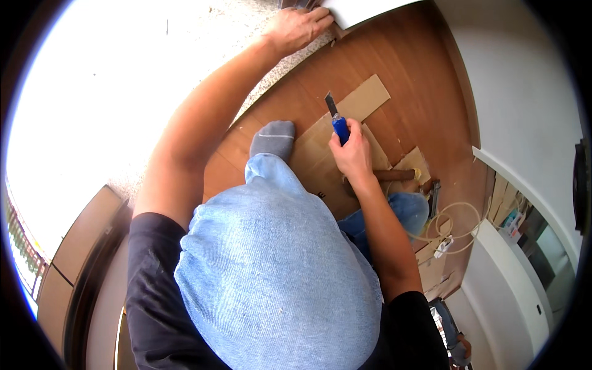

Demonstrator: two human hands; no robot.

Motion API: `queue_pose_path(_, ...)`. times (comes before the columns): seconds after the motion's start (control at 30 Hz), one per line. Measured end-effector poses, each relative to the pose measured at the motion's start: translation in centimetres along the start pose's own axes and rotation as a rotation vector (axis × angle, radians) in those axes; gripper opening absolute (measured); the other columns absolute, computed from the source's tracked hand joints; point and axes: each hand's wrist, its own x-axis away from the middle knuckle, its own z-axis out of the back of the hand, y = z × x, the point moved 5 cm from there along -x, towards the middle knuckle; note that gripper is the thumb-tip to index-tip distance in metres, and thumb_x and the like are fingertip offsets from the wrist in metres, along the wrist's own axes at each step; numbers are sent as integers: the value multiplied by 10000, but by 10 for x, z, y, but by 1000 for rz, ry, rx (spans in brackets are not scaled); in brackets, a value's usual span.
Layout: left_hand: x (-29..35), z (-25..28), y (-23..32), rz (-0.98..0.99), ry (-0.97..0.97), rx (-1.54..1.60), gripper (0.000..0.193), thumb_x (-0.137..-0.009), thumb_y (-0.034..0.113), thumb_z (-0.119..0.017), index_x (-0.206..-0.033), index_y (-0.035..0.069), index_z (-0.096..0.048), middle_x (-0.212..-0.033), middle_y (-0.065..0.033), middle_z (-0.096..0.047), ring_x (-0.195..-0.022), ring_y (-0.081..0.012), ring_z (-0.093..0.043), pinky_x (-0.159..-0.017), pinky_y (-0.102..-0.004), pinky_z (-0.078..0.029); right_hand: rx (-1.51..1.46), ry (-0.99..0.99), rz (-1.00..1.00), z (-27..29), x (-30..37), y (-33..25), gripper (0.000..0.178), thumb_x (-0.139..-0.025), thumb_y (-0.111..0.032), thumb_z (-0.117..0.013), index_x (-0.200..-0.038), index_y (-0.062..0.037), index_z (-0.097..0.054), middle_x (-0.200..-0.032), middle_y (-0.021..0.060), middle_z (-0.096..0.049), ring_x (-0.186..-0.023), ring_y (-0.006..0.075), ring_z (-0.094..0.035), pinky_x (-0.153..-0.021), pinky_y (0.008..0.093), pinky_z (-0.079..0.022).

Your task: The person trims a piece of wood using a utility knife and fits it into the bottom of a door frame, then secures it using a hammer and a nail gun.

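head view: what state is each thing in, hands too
Utility knife: blade out
Right hand: closed around the knife's blue handle
Left hand: fingers bent near the corner of the white panel, grip unclear
Cardboard: lying on the wooden floor
Wooden-handled tool: lying down, partly hidden
Pale cable: loosely looped
Grey sock: worn

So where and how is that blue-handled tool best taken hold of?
Probably by the blue handle, from its near end, where the right hand holds it: the bare blade juts from the opposite end, pointing away and slightly left.
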Motion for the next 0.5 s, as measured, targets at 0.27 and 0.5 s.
queue_pose_path(0.27,-3,-10,-10,61,-162,135,202,-1005,218,-551,-1179,135,-609,-1163,-118,-610,-888,-343,-719,-744,-496,-573,-306,109,37,12,20,-6,428,-969,-148,-623,-1348,23,-521,-1070,237,-693,-975,414,-686,-861,484,-546)
queue_pose_path(0.5,79,29,9,1021,-376,1068,404,-1041,324,-686,-1222,-37,-682,-997,-144,-747,-843,-174,-749,-766,-312,-615,-377,118,50,16,24,-20,443,-1066,-240,-591,-1392,42,-493,-1077,246,-675,-983,402,-667,-894,464,-533)
